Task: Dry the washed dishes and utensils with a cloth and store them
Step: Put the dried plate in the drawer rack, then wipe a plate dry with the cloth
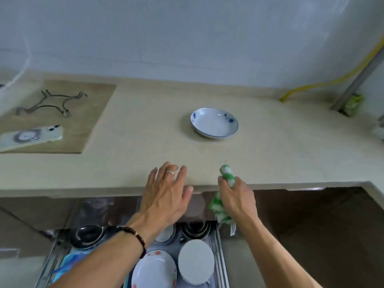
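Left hand hovering at desk front edge, fingers spread apart and straight, holding nothing; ring showing on one finger, bead bracelet on wrist. Right hand sitting at 3 o'clock of left hand, fingers clamping around green-and-white cloth, cloth ends sticking out above and hanging below fist. White plate with blue marks lying upright on desk at 12 o'clock of hands, well apart. Open drawer lying at 6 o'clock under forearms, holding stacked bowls and plates.
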The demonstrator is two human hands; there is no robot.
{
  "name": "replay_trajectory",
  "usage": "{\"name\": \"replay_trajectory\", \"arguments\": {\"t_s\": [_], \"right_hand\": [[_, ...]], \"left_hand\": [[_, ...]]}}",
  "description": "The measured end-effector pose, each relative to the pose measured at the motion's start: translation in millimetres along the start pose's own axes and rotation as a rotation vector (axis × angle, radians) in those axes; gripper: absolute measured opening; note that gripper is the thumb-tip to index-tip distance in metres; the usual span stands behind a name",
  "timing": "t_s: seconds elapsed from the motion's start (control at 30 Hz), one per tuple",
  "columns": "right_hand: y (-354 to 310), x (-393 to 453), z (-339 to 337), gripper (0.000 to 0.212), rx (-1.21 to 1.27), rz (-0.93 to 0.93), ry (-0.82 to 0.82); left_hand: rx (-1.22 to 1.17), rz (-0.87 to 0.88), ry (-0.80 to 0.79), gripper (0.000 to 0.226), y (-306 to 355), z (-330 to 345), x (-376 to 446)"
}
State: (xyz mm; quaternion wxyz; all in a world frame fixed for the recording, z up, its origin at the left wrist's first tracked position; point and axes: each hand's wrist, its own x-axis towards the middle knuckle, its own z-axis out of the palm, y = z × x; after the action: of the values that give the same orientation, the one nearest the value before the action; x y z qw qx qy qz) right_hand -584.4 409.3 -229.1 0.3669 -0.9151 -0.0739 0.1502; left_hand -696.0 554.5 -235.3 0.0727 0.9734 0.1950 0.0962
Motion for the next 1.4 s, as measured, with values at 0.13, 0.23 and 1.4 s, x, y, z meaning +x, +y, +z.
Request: {"name": "replay_trajectory", "arguments": {"t_s": [0.13,0.23,1.4], "right_hand": [[-20,84,-43,0.039,0.084,-0.001,-0.035],[-29,143,-62,0.036,0.176,0.045,-0.079],[-44,165,-236,0.003,0.558,0.147,-0.128]], "left_hand": [[0.002,-0.069,-0.014,0.061,25,-7,74],[-0.052,-0.199,-0.042,0.059,34,-1,119],[-1.058,-0.556,-0.043,0.021,139,-111,221]]}}
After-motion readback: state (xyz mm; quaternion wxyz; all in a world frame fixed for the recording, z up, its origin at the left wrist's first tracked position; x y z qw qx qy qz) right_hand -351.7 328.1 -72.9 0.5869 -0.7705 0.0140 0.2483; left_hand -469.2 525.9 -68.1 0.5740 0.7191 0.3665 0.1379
